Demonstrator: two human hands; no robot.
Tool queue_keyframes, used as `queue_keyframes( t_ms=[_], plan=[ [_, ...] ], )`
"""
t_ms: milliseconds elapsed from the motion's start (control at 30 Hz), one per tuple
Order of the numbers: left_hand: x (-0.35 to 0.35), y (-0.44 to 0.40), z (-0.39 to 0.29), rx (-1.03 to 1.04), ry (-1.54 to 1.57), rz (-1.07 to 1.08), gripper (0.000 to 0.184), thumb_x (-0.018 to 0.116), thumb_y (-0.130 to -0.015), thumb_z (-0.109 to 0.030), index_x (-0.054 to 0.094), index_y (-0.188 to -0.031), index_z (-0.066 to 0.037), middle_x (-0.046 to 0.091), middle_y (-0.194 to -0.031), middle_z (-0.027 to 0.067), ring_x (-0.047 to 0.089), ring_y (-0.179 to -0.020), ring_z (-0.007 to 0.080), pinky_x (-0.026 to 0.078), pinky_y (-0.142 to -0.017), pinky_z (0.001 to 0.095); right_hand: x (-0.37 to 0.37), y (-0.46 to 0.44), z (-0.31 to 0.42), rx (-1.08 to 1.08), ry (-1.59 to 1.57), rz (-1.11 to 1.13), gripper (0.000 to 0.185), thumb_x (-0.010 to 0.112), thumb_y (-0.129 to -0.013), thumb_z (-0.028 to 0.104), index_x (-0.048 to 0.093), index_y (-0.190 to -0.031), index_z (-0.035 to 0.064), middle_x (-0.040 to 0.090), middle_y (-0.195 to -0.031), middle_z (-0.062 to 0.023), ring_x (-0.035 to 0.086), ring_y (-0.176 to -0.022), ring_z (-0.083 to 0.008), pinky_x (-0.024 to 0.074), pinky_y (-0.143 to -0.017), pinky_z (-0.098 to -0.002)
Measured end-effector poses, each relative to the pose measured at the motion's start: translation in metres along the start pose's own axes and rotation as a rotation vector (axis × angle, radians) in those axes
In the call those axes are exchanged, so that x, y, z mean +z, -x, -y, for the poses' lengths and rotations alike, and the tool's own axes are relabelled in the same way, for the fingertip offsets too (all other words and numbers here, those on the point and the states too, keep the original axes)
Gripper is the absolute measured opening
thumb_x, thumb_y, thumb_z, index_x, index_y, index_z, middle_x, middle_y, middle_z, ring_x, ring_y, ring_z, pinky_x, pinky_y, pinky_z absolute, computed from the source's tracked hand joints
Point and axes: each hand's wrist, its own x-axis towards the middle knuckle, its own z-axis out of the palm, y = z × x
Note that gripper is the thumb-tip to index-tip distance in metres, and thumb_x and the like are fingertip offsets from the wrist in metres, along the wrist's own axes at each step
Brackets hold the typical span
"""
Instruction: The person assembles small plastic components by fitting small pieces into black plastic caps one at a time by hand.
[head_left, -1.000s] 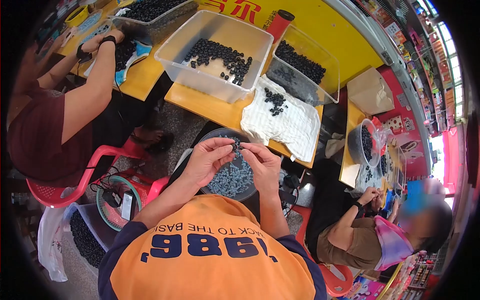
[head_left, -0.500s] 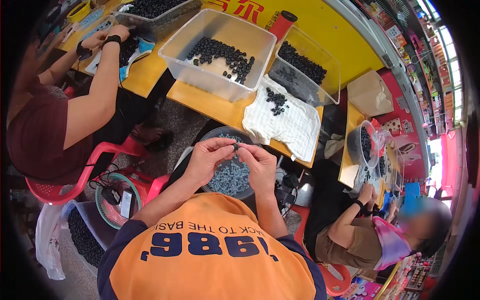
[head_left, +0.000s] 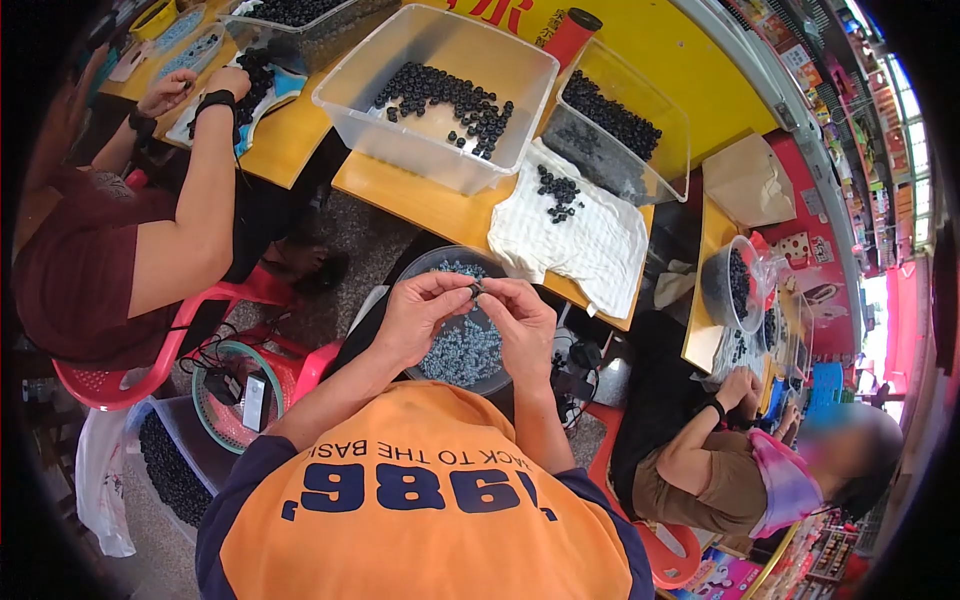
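My left hand point(head_left: 425, 318) and my right hand point(head_left: 523, 325) meet fingertip to fingertip, both closed in a pinch. Between them is a small black round part point(head_left: 476, 290), mostly hidden by the fingers; its exact kind is too small to tell. Below the hands stands a dark round basin point(head_left: 415, 268) holding many small pale blue-grey pieces point(head_left: 458, 352). Ahead, a white cloth point(head_left: 520, 225) lies on the yellow table point(head_left: 400, 210), with a small pile of black parts point(head_left: 558, 193) on it.
A large clear bin point(head_left: 335, 105) of black parts stands on the table, beside a second clear bin point(head_left: 672, 170). One co-worker point(head_left: 180, 230) sits at left, another point(head_left: 715, 470) at right. A green-rimmed basket point(head_left: 205, 400) and a bin of black parts point(head_left: 165, 465) stand on the floor.
My hands stay pinched together over the basin, with slight finger movement. The left co-worker's hands have moved apart. The view has shifted slightly.
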Motion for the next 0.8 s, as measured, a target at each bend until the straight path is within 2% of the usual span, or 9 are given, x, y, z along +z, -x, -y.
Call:
queue_keyframes(
  t_ms=[133, 200, 233, 333, 367, 433, 700, 767, 800],
  plan=[
    [-0.005, -0.003, -0.001, -0.109, 0.107, 0.048, 0.018, 0.061, -0.088, -0.001, 0.065, -0.106, -0.001, 0.067, -0.093, 0.0057, 0.064, -0.079, 0.0112, 0.054, -0.073, 0.0219, -0.012, -0.005, -0.006, 0.025, 0.039, 0.097, 0.032, 0.070, -0.080, 0.001, 0.065, -0.111, 0.0004, 0.058, -0.102, -0.0030, 0.052, -0.082, -0.0044, 0.0410, -0.066, -0.0172],
    [-0.010, -0.005, -0.001, -0.159, 0.134, 0.080, 0.018, 0.060, -0.089, -0.002, 0.065, -0.107, -0.001, 0.067, -0.094, 0.0056, 0.065, -0.080, 0.0118, 0.055, -0.073, 0.0224, -0.015, -0.007, -0.003, 0.056, 0.123, 0.171, 0.037, 0.071, -0.079, 0.002, 0.064, -0.115, 0.0029, 0.057, -0.107, -0.0035, 0.053, -0.093, -0.0070, 0.0432, -0.073, -0.0197],
    [-0.015, -0.007, 0.001, -0.174, 0.158, 0.129, 0.017, 0.060, -0.089, -0.001, 0.064, -0.106, -0.002, 0.066, -0.095, 0.0054, 0.065, -0.081, 0.0121, 0.055, -0.074, 0.0234, -0.016, -0.009, -0.003, 0.053, 0.121, 0.166, 0.037, 0.071, -0.079, 0.002, 0.064, -0.115, 0.0029, 0.057, -0.107, -0.0035, 0.053, -0.093, -0.0070, 0.0432, -0.073, -0.0197],
    [-0.013, -0.009, 0.002, -0.178, 0.214, 0.183, 0.017, 0.060, -0.088, 0.000, 0.059, -0.104, -0.006, 0.064, -0.096, 0.0052, 0.064, -0.082, 0.0129, 0.055, -0.074, 0.0247, -0.019, -0.014, -0.004, -0.134, 0.231, 0.381, 0.035, 0.065, -0.082, 0.005, 0.064, -0.117, 0.0050, 0.061, -0.117, -0.0076, 0.054, -0.105, -0.0185, 0.0432, -0.091, -0.0301],
    [-0.016, -0.009, 0.001, -0.189, 0.212, 0.202, 0.019, 0.061, -0.088, 0.000, 0.055, -0.104, -0.007, 0.063, -0.096, 0.0055, 0.063, -0.082, 0.0131, 0.054, -0.073, 0.0244, -0.019, -0.013, -0.008, -0.115, 0.232, 0.385, 0.032, 0.062, -0.083, 0.005, 0.064, -0.115, 0.0039, 0.063, -0.117, -0.0076, 0.055, -0.104, -0.0214, 0.0424, -0.093, -0.0326],
    [-0.016, -0.010, -0.001, -0.217, 0.189, 0.204, 0.026, 0.063, -0.086, 0.000, 0.047, -0.104, -0.011, 0.063, -0.097, 0.0067, 0.062, -0.080, 0.0139, 0.053, -0.068, 0.0239, -0.020, -0.010, -0.008, -0.109, 0.226, 0.393, 0.030, 0.062, -0.083, 0.004, 0.064, -0.114, 0.0035, 0.064, -0.115, -0.0075, 0.056, -0.103, -0.0212, 0.0428, -0.093, -0.0325],
    [-0.015, -0.011, 0.004, -0.292, 0.098, 0.279, 0.027, 0.063, -0.086, 0.000, 0.046, -0.105, -0.010, 0.063, -0.096, 0.0079, 0.064, -0.080, 0.0155, 0.053, -0.067, 0.0230, -0.019, 0.006, -0.014, -0.166, 0.252, 0.283, 0.021, 0.061, -0.084, 0.002, 0.065, -0.104, -0.0002, 0.067, -0.103, -0.0098, 0.060, -0.095, -0.0224, 0.0467, -0.085, -0.0314],
    [-0.006, -0.010, 0.005, -0.343, 0.147, 0.135, 0.026, 0.064, -0.086, 0.000, 0.049, -0.104, -0.009, 0.064, -0.093, 0.0076, 0.064, -0.078, 0.0156, 0.054, -0.066, 0.0228, -0.020, 0.008, -0.016, -0.168, 0.259, 0.240, 0.020, 0.060, -0.084, 0.000, 0.065, -0.104, -0.0010, 0.067, -0.102, -0.0095, 0.060, -0.097, -0.0212, 0.0473, -0.084, -0.0303],
    [-0.006, -0.013, 0.006, -0.346, 0.138, 0.139, 0.026, 0.064, -0.086, 0.000, 0.049, -0.104, -0.009, 0.064, -0.093, 0.0076, 0.064, -0.078, 0.0156, 0.054, -0.066, 0.0228, -0.021, 0.007, -0.017, -0.162, 0.279, 0.193, 0.021, 0.060, -0.084, 0.000, 0.065, -0.104, -0.0009, 0.067, -0.102, -0.0095, 0.061, -0.096, -0.0211, 0.0472, -0.084, -0.0300]
  ],
)
